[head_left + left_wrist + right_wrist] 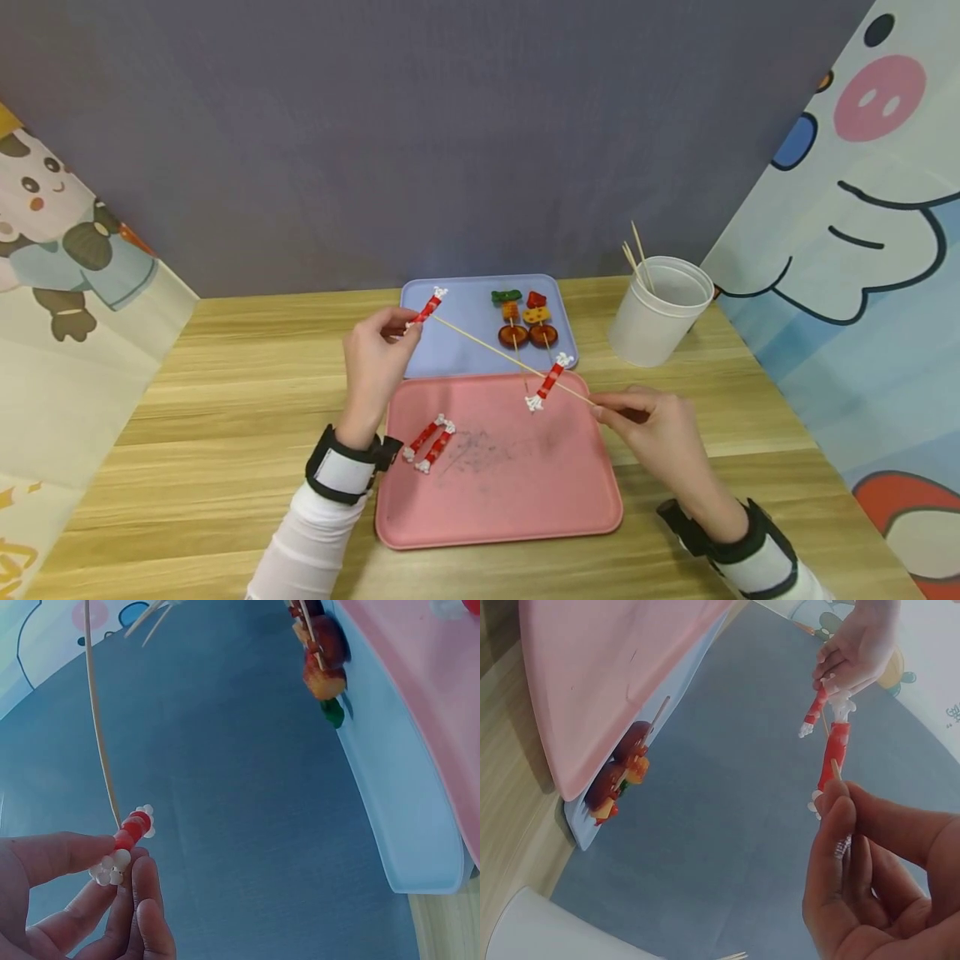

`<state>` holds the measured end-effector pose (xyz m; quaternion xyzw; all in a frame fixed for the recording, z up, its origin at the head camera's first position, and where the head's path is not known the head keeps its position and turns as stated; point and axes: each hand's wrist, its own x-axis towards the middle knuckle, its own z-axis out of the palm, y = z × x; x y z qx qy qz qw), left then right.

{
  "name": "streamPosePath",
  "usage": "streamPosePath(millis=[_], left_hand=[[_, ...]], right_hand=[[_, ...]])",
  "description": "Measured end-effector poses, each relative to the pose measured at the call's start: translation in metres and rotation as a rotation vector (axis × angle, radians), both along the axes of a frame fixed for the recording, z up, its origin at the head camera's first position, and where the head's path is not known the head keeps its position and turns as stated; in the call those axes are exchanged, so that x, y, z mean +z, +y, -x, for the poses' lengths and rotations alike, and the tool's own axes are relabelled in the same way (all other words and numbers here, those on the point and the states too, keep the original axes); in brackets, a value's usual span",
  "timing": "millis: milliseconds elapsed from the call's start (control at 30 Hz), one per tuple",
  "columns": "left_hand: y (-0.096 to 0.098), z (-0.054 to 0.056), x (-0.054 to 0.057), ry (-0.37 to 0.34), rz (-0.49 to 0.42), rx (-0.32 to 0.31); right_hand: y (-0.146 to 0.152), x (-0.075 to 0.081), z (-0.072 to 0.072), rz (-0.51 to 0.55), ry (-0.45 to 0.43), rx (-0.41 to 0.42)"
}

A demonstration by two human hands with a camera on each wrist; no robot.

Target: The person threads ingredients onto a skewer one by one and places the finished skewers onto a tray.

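My left hand (377, 350) pinches a toy food piece (429, 310), a red stick with frilly white ends, between thumb and fingers above the blue tray. The far end of a thin bamboo skewer (480, 340) meets this piece; how deep it goes is hidden. My right hand (660, 433) pinches the skewer's near end over the right edge of the pink tray. A second red-and-white piece (551, 379) sits crosswise on the skewer, close to the right fingers. In the right wrist view, this threaded piece (835, 754) is just beyond the fingertips.
Two more red-and-white pieces (435, 446) lie on the left of the pink tray (525, 508). Behind it, the blue tray (457, 354) bears two finished toy skewers (528, 336). A white tub (651, 321) with several skewers stands at the back right, near the grey panel (450, 150).
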<state>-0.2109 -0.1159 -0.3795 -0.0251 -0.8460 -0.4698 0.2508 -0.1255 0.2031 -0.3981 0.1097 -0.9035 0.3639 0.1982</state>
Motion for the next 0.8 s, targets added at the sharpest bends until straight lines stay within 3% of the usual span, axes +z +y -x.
streamPosePath(millis=[367, 800], left_hand=[[0.0020, -0.0031, 0.0012, 0.008, 0.001, -0.009], [0.0033, -0.0017, -0.0033, 0.075, -0.012, -0.034]], right_hand=[[0.0001, 0.0002, 0.0004, -0.013, 0.013, -0.006], [-0.0003, -0.0006, 0.0003, -0.015, -0.004, -0.009]])
